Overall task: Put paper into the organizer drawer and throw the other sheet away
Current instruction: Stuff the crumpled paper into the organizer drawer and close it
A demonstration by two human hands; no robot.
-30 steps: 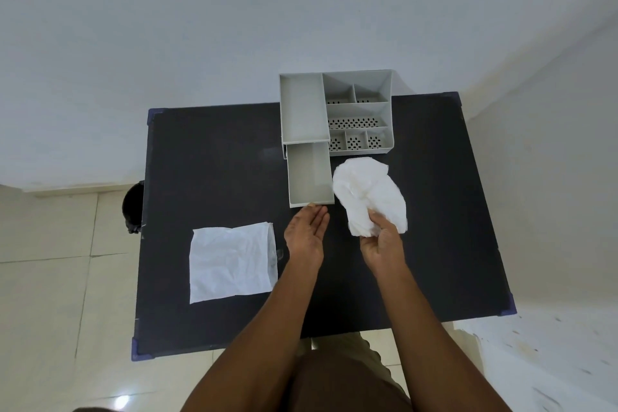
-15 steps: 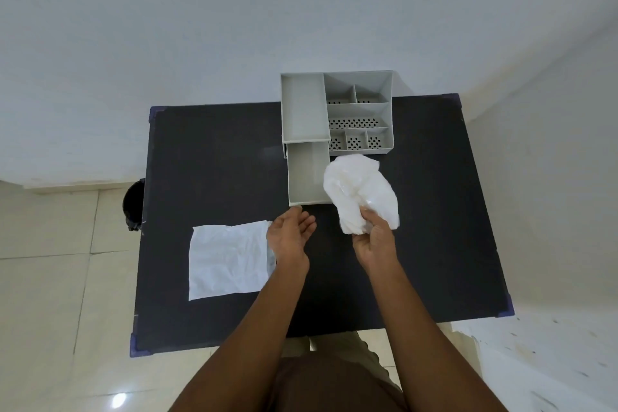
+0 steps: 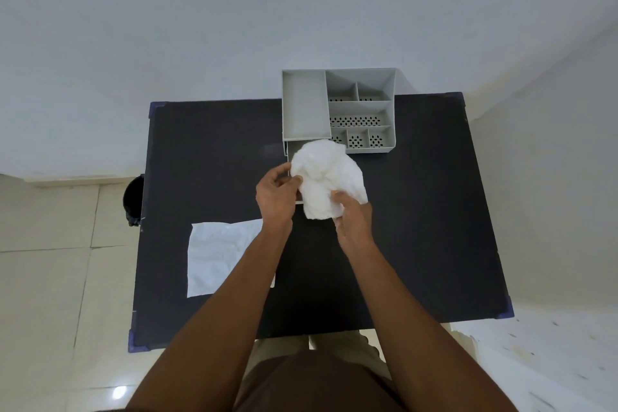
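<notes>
A crumpled white paper [image 3: 326, 177] hangs over the pulled-out drawer [image 3: 290, 148] of the grey organizer [image 3: 337, 110]. Both hands hold it: my left hand [image 3: 276, 194] pinches its left edge, and my right hand [image 3: 354, 219] grips its lower right part. The paper hides most of the drawer, so only the drawer's far left corner shows. A second white sheet [image 3: 220, 256] lies flat on the black table [image 3: 418, 211] at the near left, partly under my left forearm.
The organizer stands at the table's far edge against a pale wall, with several small perforated compartments on its right. A black bin [image 3: 133, 199] stands on the tiled floor just off the table's left edge.
My right hand carried the crumpled paper left, from beside the drawer to over it. My left hand rose from the table and took hold of the paper's left edge.
</notes>
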